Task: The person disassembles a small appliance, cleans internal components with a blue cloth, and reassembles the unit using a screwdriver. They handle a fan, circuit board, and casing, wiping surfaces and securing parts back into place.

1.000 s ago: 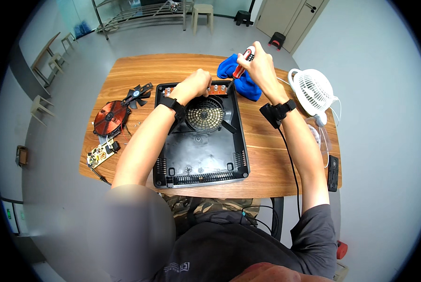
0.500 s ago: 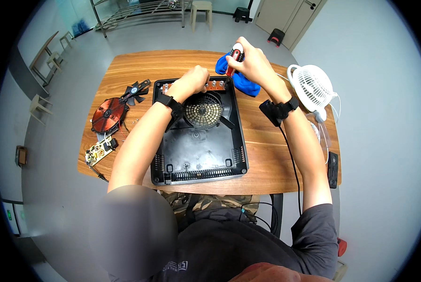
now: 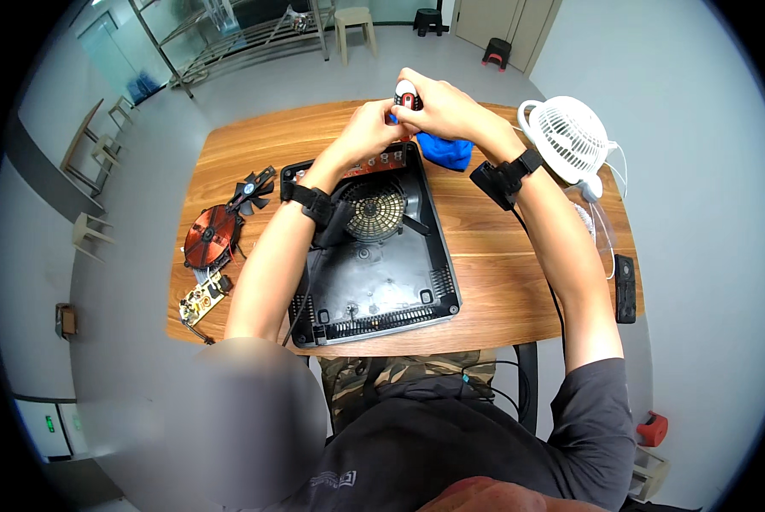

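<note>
My right hand (image 3: 438, 107) is closed around a screwdriver (image 3: 407, 96) with a red and black handle and a white end, held upright. My left hand (image 3: 374, 128) is beside it, its bent fingers drawn together against the lower part of the handle; what they pinch is hidden. Below both hands is the far edge of a black plastic appliance housing (image 3: 365, 290), lying open on the table. Along that edge runs a reddish-brown circuit strip (image 3: 384, 161) with several silvery round parts. A round vent grille (image 3: 372, 210) sits in the housing's floor.
Left on the wooden table (image 3: 502, 282) lie a black fan (image 3: 252, 191), a copper coil (image 3: 211, 237) and a circuit board (image 3: 203, 297). A blue cloth (image 3: 446, 152) lies beyond the housing. At the right are a white fan (image 3: 567, 138) and a black rectangular object (image 3: 625, 288).
My right hand and the screwdriver have moved left. My left hand has shifted right and away from me, off the circuit strip, to meet the screwdriver. The view has turned slightly.
</note>
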`<state>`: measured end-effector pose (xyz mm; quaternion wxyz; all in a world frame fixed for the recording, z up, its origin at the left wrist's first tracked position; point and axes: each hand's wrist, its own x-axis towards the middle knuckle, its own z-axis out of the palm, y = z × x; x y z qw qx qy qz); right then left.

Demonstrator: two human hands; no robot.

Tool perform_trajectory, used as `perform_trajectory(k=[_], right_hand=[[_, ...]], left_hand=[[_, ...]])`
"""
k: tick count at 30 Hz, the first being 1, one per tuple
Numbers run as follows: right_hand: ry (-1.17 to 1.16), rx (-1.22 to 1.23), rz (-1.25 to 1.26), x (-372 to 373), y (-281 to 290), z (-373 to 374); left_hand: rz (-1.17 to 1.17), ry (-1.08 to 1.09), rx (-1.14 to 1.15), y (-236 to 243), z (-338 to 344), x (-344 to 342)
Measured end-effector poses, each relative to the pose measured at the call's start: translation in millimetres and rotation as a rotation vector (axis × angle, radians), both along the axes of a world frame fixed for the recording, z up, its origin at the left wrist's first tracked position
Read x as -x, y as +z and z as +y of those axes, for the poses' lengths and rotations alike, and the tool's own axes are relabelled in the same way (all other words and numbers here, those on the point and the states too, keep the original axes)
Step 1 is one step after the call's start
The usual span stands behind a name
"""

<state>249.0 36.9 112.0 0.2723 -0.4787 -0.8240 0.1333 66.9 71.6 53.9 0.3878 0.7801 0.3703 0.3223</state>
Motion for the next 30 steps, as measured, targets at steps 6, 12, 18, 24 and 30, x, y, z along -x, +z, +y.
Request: perform_trajectory(k=[6, 12, 18, 24, 30], right_hand=[[-0.098, -0.136, -0.258, -4.1, 14.6, -6.1], [-0.21, -0.2, -0.405, 7.2, 15.1, 2.6], [-0.115, -0.213, -0.327, 5.7, 17.9, -5.6], [-0.142, -0.212, -0.357, 7.1, 20.7, -8.7], [-0.291, -0.161, -0.525, 24.4, 29.5, -7.0]], left_hand=[[-0.005, 0.04, -0.045, 7.5, -13.1, -10.2], [0.115, 0.186, -0.215, 6.9, -18.8, -18.8], [-0.09, -0.057, -0.008, -1.2, -2.2, -6.0], [-0.071, -0.022, -0.063, -2.7, 1.8, -3.3], [-0.035, 0.157, -0.121, 5.1, -18.5, -19.7]])
